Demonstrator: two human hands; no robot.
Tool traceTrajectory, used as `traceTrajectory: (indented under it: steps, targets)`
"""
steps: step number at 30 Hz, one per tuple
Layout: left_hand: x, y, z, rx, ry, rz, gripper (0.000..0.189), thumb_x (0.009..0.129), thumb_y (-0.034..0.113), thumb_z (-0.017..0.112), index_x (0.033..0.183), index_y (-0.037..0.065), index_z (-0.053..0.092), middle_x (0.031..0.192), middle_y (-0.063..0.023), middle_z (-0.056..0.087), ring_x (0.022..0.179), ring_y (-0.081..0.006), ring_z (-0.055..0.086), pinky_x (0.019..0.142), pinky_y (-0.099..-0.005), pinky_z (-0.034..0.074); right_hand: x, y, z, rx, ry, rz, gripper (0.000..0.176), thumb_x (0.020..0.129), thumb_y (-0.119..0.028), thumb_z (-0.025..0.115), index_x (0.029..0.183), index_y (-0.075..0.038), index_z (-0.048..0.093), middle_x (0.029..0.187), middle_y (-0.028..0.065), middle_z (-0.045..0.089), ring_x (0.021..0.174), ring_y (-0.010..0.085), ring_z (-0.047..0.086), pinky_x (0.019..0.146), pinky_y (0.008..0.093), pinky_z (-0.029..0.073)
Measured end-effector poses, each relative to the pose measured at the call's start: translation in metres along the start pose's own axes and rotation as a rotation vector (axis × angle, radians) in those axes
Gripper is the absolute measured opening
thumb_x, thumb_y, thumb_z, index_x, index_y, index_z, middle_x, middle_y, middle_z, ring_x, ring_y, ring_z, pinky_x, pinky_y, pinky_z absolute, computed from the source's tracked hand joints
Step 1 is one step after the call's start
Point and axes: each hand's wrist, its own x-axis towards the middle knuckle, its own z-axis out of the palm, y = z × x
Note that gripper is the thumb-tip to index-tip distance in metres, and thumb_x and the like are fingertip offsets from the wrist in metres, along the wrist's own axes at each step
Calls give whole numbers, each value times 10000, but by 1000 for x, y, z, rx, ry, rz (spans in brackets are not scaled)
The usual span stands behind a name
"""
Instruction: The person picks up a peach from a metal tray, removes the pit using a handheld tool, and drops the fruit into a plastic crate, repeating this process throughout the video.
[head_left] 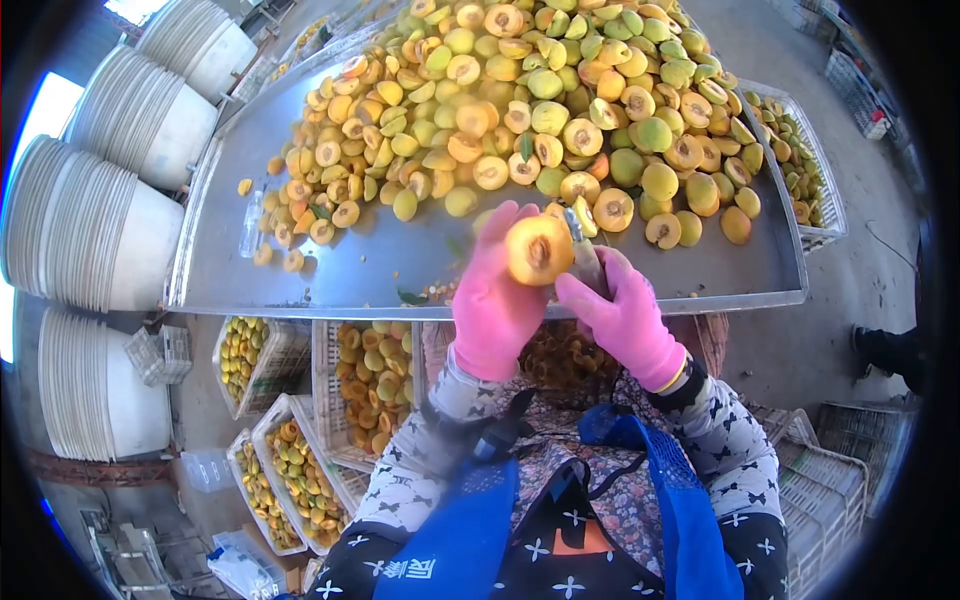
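Note:
My left hand (497,300), in a pink glove, is closed around a halved peach (537,252). Its cut face, with a brown hollow in the middle, is turned toward me. In the other pink glove, my right hand (628,318) grips a short hand tool (590,268) with a pale handle and a metal tip. That tip is right at the peach half's right edge. Both hands are over the near edge of a metal table (350,275). Beyond them lies a big heap of yellow-green peach halves (545,118), some cut side up.
Crates of peach halves stand below the table at left, including a white crate (292,480). Another filled crate (793,160) is at the table's right. Stacked white tubs (145,245) line the left side. A person's dark leg (890,355) shows at far right.

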Motion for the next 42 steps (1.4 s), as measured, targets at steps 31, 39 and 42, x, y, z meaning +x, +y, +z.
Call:
traceTrajectory:
  steps: [31,39,42]
  targets:
    - [-24,-5,17,239,-34,44,368,1003,141,554,1350,52,472,1199,-166,584,1078,-287,591,982,-431,479,-26,-9,-4,-832,-68,-418,344,828,-150,677,1114,-53,512,887,144,626,779,362,651,648,467,486]
    - [-19,-4,18,422,6,104,354,1015,231,526,1295,16,500,1139,-161,607,1024,-268,614,899,-412,536,-35,4,12,-419,-150,-369,236,861,-143,638,990,-21,482,797,207,607,751,424,636,633,508,494]
    - [-12,7,11,619,17,99,468,1034,427,488,1228,5,542,1103,-151,622,985,-255,632,875,-414,552,-34,1,9,-406,-159,-346,248,849,-117,642,1002,-11,476,769,212,595,743,435,626,618,508,481]
